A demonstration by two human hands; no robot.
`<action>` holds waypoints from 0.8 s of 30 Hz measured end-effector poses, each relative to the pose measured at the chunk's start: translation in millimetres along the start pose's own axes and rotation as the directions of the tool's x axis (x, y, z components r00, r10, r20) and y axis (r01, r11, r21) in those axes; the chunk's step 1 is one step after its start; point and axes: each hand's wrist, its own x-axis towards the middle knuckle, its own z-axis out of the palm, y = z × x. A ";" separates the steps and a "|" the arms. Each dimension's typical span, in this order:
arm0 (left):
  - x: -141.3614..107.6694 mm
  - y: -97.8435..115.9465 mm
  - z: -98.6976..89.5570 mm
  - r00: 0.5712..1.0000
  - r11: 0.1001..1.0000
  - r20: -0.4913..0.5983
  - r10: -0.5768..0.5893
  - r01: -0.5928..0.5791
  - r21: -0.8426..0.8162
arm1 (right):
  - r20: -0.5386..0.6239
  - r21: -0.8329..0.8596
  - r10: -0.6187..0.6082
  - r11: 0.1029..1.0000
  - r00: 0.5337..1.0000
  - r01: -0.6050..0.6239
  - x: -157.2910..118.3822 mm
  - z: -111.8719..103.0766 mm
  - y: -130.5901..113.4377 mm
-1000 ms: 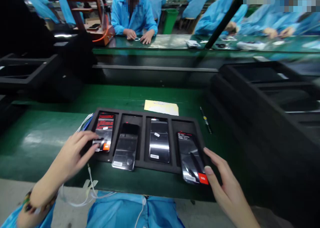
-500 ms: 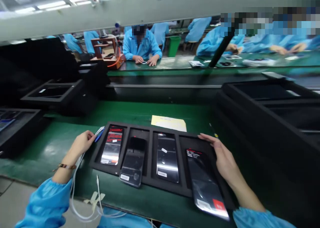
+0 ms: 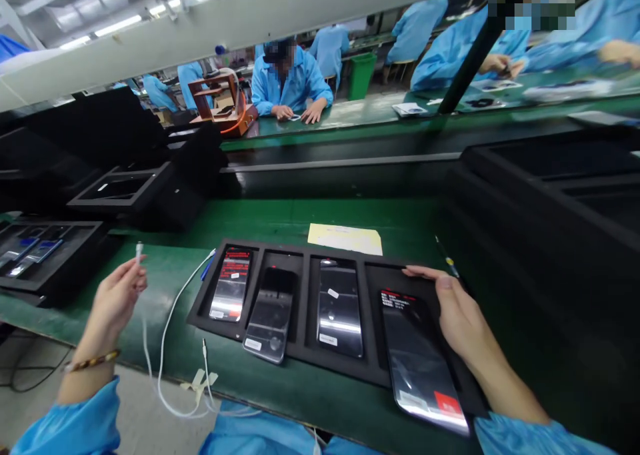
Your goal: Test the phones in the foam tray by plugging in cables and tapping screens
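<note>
On the left, my left hand (image 3: 117, 295) is raised above the bench, pinching the plug end of a white cable (image 3: 139, 250). A black foam tray (image 3: 306, 302) lies before me with phones in its slots. Red text shows on the leftmost phone (image 3: 231, 285). The second phone (image 3: 271, 315) and the rightmost phone (image 3: 425, 362) stick out past the tray's near edge; the third phone (image 3: 340, 308) sits inside its slot. My right hand (image 3: 460, 315) rests on the tray's right side beside the rightmost phone, its fingers stretched over the far corner of that slot.
A yellow paper slip (image 3: 345, 238) lies behind the tray, and a thin pen-like tool (image 3: 447, 257) to its right. Another cable plug (image 3: 205, 348) stands near taped strips (image 3: 200, 383) at the bench edge. Black foam trays (image 3: 55, 268) flank both sides. Co-workers (image 3: 290, 82) sit opposite.
My left hand has moved left and up from the tray's left side, now with a white cable's plug in its fingers. Another white cable end stays by the tray. My right hand keeps its place.
</note>
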 end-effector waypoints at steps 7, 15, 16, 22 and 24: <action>-128.0 38.3 -51.6 0.993 0.999 0.120 0.017 -0.013 -0.031 | 0.046 -0.106 -0.133 0.985 0.990 0.137 -3.9 -0.4 -12.1; -254.4 37.5 82.3 0.268 0.977 0.941 -0.209 0.095 0.190 | 0.081 -0.226 -0.249 0.938 0.965 0.262 -0.3 5.0 -16.4; -265.9 33.9 105.6 0.217 0.973 0.960 -0.177 0.187 0.137 | 0.083 -0.236 -0.255 0.934 0.963 0.267 -0.1 5.6 -17.2; -320.7 4.5 193.0 0.122 0.937 0.982 -0.143 0.336 0.095 | 0.068 -0.256 -0.228 0.937 0.971 0.238 -1.9 7.4 -19.9; -331.6 -2.7 207.5 0.114 0.921 0.983 -0.140 0.379 0.087 | 0.075 -0.256 -0.214 0.940 0.974 0.226 -2.0 7.7 -19.9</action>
